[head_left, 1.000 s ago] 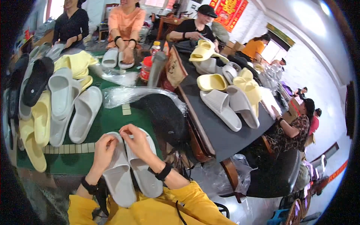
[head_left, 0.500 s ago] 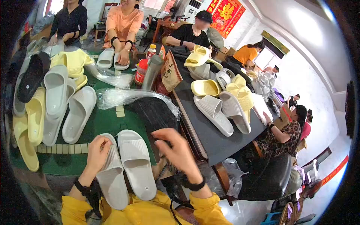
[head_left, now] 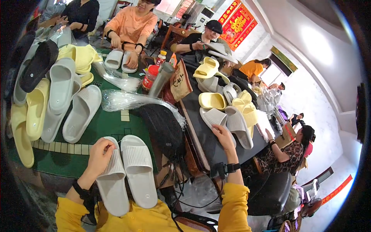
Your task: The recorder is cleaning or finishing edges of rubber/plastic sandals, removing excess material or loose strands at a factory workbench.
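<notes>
Paired grey ribbed slide sandals (head_left: pixel 140 176) overlap the near edge of a green rectangular mat (head_left: pixel 111 127). Left hand (head_left: pixel 99 157): curled at one sandal, grip indeterminable. Right hand (head_left: pixel 225 138): loosely open, apparently empty, right of the mat.

The person wears a bright yellow shirt (head_left: pixel 148 216) with 2 loose, wrinkled sleeves. Past the shirt's left cuff is a black wristband (head_left: pixel 80 190); past its right cuff is a 2nd black strap (head_left: pixel 233 168) carrying a small dark box (head_left: pixel 220 169). A thin black cord (head_left: pixel 176 223) hangs by the shirt's front.
</notes>
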`<action>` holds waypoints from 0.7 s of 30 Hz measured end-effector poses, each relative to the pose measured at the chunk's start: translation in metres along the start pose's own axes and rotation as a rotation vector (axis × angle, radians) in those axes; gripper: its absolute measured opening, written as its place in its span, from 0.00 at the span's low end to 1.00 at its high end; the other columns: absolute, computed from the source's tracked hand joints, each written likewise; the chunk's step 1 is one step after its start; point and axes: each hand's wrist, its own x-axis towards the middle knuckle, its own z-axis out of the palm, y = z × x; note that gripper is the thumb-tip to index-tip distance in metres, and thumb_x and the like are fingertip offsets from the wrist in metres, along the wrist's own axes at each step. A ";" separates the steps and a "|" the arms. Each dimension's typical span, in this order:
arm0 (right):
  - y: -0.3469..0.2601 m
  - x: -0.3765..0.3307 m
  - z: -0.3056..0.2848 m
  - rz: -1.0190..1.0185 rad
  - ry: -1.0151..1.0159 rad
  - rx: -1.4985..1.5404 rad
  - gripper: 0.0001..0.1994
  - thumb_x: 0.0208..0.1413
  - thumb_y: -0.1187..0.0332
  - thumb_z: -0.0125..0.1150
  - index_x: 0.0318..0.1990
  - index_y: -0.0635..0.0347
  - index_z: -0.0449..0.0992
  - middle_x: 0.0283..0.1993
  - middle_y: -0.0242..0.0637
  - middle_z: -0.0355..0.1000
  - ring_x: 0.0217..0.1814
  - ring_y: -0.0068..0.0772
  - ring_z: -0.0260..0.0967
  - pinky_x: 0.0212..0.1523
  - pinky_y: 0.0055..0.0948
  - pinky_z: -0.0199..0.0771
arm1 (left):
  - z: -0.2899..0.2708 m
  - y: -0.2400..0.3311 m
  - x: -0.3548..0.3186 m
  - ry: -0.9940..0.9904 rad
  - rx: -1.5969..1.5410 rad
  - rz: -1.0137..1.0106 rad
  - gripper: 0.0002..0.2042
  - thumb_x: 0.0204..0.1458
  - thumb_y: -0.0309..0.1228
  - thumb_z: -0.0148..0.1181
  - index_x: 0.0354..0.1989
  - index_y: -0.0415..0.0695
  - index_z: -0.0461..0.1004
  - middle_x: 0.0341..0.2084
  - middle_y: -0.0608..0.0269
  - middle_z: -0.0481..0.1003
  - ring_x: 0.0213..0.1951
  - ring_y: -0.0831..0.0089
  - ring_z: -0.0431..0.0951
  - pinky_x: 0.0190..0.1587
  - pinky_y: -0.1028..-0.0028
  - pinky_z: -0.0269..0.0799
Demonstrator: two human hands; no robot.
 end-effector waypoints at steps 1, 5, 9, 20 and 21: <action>-0.002 0.001 0.001 -0.003 -0.003 0.000 0.15 0.60 0.64 0.60 0.51 0.63 0.78 0.45 0.39 0.76 0.50 0.30 0.71 0.50 0.27 0.68 | -0.001 0.000 0.000 0.004 0.000 -0.002 0.04 0.54 0.24 0.59 0.32 0.36 0.74 0.29 0.57 0.73 0.30 0.67 0.74 0.34 0.71 0.69; -0.002 -0.008 0.000 0.100 0.012 0.056 0.14 0.60 0.63 0.59 0.42 0.65 0.82 0.27 0.28 0.73 0.30 0.21 0.66 0.34 0.25 0.66 | -0.002 0.004 0.000 -0.019 0.000 -0.007 0.03 0.54 0.23 0.58 0.32 0.35 0.74 0.29 0.56 0.73 0.31 0.65 0.76 0.35 0.71 0.71; -0.023 -0.032 -0.002 0.105 -0.046 0.054 0.14 0.61 0.63 0.58 0.35 0.65 0.84 0.25 0.29 0.73 0.29 0.20 0.65 0.33 0.25 0.66 | -0.003 0.003 0.001 -0.028 -0.002 -0.011 0.03 0.54 0.22 0.57 0.32 0.35 0.74 0.29 0.56 0.72 0.31 0.66 0.75 0.35 0.71 0.70; -0.059 -0.101 -0.033 0.078 -0.201 0.059 0.13 0.62 0.66 0.56 0.33 0.66 0.82 0.33 0.35 0.78 0.39 0.24 0.73 0.46 0.26 0.69 | -0.002 0.002 0.000 -0.024 0.002 0.012 0.03 0.54 0.22 0.58 0.32 0.34 0.74 0.29 0.56 0.72 0.31 0.65 0.74 0.35 0.71 0.69; -0.057 -0.104 -0.037 0.091 -0.155 0.105 0.14 0.62 0.66 0.56 0.32 0.67 0.82 0.33 0.34 0.78 0.39 0.24 0.73 0.46 0.25 0.69 | -0.002 0.002 0.000 -0.027 0.004 0.006 0.03 0.54 0.22 0.58 0.32 0.35 0.74 0.29 0.56 0.72 0.31 0.65 0.74 0.35 0.71 0.69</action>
